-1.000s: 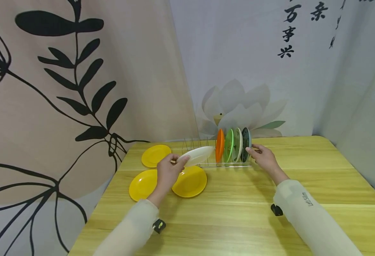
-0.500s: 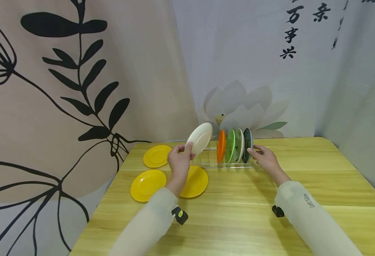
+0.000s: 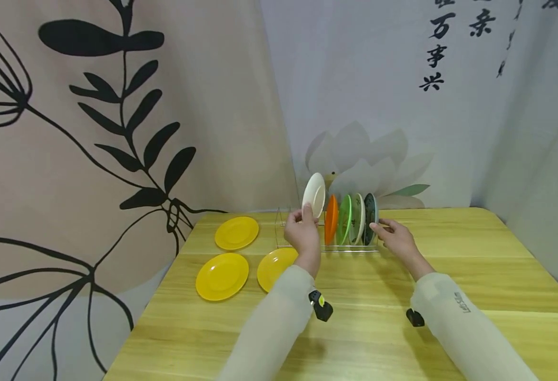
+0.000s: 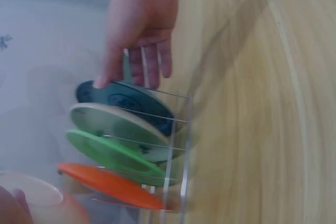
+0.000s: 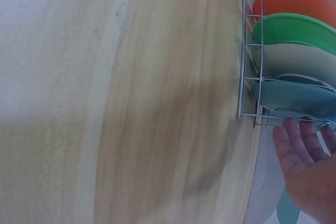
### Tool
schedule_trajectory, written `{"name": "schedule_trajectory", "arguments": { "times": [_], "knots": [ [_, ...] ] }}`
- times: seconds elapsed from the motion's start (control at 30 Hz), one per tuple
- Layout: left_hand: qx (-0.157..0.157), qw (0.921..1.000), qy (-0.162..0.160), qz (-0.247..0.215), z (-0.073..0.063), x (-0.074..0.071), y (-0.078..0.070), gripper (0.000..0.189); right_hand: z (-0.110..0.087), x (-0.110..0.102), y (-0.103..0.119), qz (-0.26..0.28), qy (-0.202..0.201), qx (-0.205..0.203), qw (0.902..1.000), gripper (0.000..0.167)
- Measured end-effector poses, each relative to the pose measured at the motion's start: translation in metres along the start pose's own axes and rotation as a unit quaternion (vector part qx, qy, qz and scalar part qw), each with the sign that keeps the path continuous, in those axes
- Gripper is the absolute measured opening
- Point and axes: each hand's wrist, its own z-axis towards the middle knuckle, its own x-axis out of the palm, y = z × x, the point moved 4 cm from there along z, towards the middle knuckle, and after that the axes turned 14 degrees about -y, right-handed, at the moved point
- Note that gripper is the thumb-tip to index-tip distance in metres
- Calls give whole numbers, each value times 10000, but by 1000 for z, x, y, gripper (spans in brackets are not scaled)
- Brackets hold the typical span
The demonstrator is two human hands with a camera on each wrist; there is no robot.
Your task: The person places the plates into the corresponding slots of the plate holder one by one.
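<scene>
My left hand [image 3: 304,235] pinches a white plate [image 3: 314,190] near its lower rim, thumb on the near face. The plate stands nearly upright over the left part of a wire dish rack [image 3: 302,247]. Beside it in the rack stand an orange plate [image 3: 331,219], a green plate [image 3: 344,219], a cream patterned plate [image 3: 357,219] and a dark patterned plate [image 3: 370,218]. At the rack's right end is my right hand [image 3: 396,241]. Its thumb touches the dark plate in the left wrist view, and its fingers [image 5: 296,140] extend at the end wire in the right wrist view.
Three yellow plates lie flat on the wooden table [image 3: 364,338]: one at the back left [image 3: 237,233], one in front of it [image 3: 222,276], and one partly behind the left forearm [image 3: 275,269]. A printed curtain [image 3: 221,106] hangs behind the table.
My left hand has moved right and raised the white plate from a near-flat tilt to nearly upright, close to the orange plate. My right hand has stayed at the rack's right end.
</scene>
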Motion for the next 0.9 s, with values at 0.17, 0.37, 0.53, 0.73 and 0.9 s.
{"name": "schedule_trajectory", "arguments": {
  "times": [0.17, 0.37, 0.53, 0.73, 0.9],
  "knots": [
    [54, 9993, -308, 219, -5, 12, 17, 26, 2, -1, -2, 119, -37, -45, 9999, 77],
    [65, 9995, -262, 189, -8, 22, 36, 21, 2, 0, -3, 182, -75, -115, 9997, 75],
    [-52, 9985, 22, 550, -9, 23, 52, 16, 1, 1, -6, 191, -29, -45, 9998, 77],
    [-11, 9954, 326, 900, -7, 16, 54, 14, -1, 3, -2, 213, 29, -24, 9998, 76],
    [307, 9902, 77, 1363, -1, 8, 49, 16, -5, -1, 0, 149, 67, -21, 9999, 78]
  ]
}}
